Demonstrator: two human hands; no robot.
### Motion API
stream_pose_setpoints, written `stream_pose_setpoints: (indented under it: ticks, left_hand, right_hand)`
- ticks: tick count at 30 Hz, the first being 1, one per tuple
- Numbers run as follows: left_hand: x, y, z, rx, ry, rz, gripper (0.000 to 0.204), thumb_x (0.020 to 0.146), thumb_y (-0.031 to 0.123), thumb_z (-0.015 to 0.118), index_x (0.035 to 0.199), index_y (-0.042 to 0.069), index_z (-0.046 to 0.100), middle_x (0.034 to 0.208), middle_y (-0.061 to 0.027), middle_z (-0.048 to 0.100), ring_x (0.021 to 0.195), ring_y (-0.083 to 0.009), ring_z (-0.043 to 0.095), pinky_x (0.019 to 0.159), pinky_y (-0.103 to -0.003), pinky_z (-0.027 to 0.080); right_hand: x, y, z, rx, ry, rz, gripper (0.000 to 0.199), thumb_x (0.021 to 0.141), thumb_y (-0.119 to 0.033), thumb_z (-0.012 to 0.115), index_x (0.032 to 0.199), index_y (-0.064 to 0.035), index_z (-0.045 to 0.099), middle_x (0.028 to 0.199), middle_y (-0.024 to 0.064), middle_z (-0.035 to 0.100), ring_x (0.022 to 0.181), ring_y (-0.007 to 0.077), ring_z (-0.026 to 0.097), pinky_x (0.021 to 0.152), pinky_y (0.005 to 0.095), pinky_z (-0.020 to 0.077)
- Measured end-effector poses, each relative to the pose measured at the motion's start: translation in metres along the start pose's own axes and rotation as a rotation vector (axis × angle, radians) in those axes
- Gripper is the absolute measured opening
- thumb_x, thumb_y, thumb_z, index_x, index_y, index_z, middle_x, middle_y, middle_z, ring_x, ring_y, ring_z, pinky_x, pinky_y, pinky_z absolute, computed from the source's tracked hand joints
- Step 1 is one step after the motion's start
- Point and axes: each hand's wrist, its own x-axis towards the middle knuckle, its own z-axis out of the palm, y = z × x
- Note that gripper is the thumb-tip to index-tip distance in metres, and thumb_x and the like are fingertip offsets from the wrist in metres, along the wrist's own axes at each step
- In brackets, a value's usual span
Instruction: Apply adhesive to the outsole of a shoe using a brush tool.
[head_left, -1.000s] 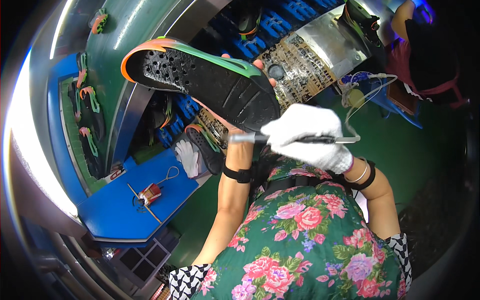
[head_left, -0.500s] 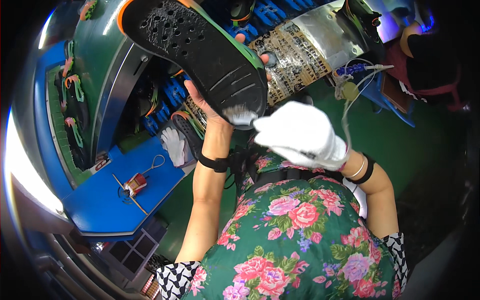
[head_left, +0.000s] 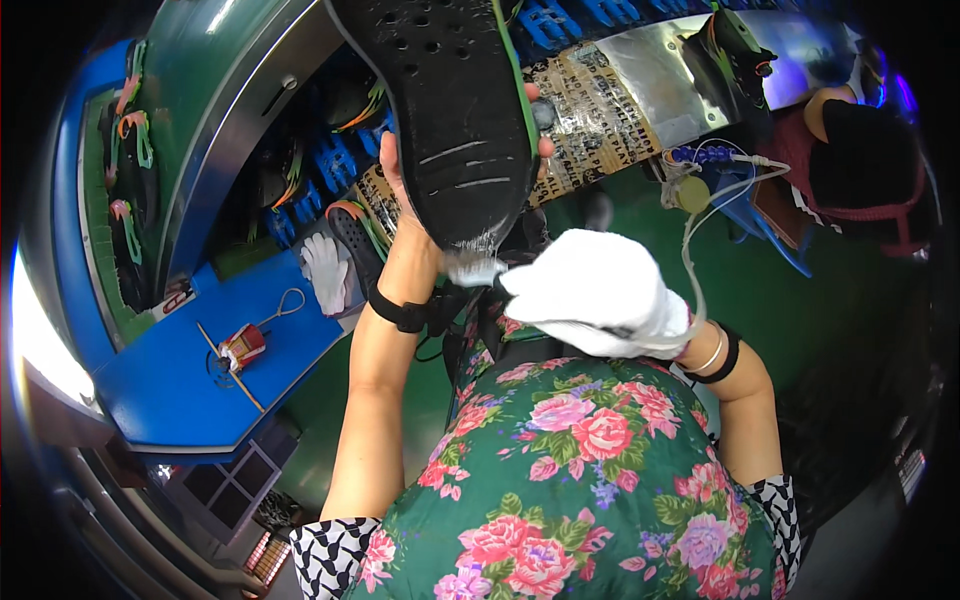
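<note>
A large black shoe sole (head_left: 465, 130) with small holes, short grooves and a green rim stands nearly upright in front of me. My left hand (head_left: 413, 222) is bare and closed round it from beneath, thumb at its left edge and fingertips at its right edge. My right hand (head_left: 590, 295), in a white glove, is closed on a brush (head_left: 472, 267), whose handle is mostly hidden in the glove. The brush is blurred, and its pale bristles touch the near, rounded end of the sole. A wet shine shows at that end.
On the left, a blue table (head_left: 200, 385) carries a red pot (head_left: 242, 347) with a stick across it, and white gloves (head_left: 326, 272). Another black sole (head_left: 352, 240) lies beside the gloves. Beyond runs a line with blue racks (head_left: 575, 25) and more shoe parts. A chair (head_left: 870, 170) stands right.
The sole has swung more upright and shifted, its far end now past the top edge. The brush has gone slightly down, from the sole's face to the tip of its near end.
</note>
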Motion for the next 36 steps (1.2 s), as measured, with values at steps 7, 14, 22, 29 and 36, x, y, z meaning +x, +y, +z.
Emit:
stream_pose_setpoints:
  ticks: [7,14,22,29,36]
  left_hand:
    - [-0.006,0.011,0.000,-0.097,0.130,-0.170,0.122,0.081,0.079,0.068,0.163,-0.001,0.026,0.159,-0.0294,0.038,0.127,-0.0517,0.058,0.109,-0.057,0.052]
    - [-0.023,0.026,-0.025,0.209,0.446,-0.218,0.107,0.083,0.067,0.069,0.162,0.003,0.034,0.158,-0.0340,0.040,0.129,-0.0544,0.057,0.105,-0.059,0.055]
    - [-0.006,0.037,0.013,-0.013,0.451,-0.304,0.049,0.098,0.033,0.063,0.128,-0.005,0.068,0.114,-0.0197,0.076,0.092,-0.0272,0.077,0.088,-0.038,0.063]
    - [-0.014,0.046,0.004,-0.020,0.390,-0.320,0.045,0.095,0.030,0.064,0.122,-0.006,0.071,0.112,-0.0206,0.076,0.092,-0.0273,0.076,0.086,-0.038,0.063]
    - [-0.016,0.041,-0.005,0.026,0.457,-0.267,0.049,0.094,0.034,0.065,0.126,-0.003,0.070,0.116,-0.0202,0.076,0.097,-0.0296,0.076,0.090,-0.041,0.063]
  right_hand:
    - [0.008,0.015,-0.017,-0.223,0.042,-0.034,0.030,0.077,-0.006,0.085,0.107,-0.0097,0.080,0.112,0.0129,0.079,0.089,0.0266,0.075,0.077,0.0382,0.0591]
    - [0.008,0.004,-0.014,0.000,-0.114,-0.067,0.030,0.080,-0.011,0.084,0.110,-0.0113,0.079,0.108,0.0080,0.077,0.085,0.0257,0.072,0.069,0.0363,0.0579]
    - [0.002,0.015,-0.014,-0.257,-0.151,-0.171,0.034,0.087,-0.011,0.077,0.120,-0.0032,0.073,0.116,0.0163,0.074,0.089,0.0290,0.072,0.072,0.0376,0.0593]
    - [0.018,0.011,-0.024,-0.067,-0.101,-0.073,0.029,0.084,-0.011,0.081,0.112,-0.0153,0.079,0.114,0.0058,0.077,0.089,0.0255,0.072,0.075,0.0366,0.0588]
    - [0.017,0.020,-0.015,0.158,-0.115,0.053,0.023,0.081,-0.008,0.084,0.104,-0.0084,0.080,0.107,0.0111,0.079,0.085,0.0256,0.072,0.075,0.0359,0.0587]
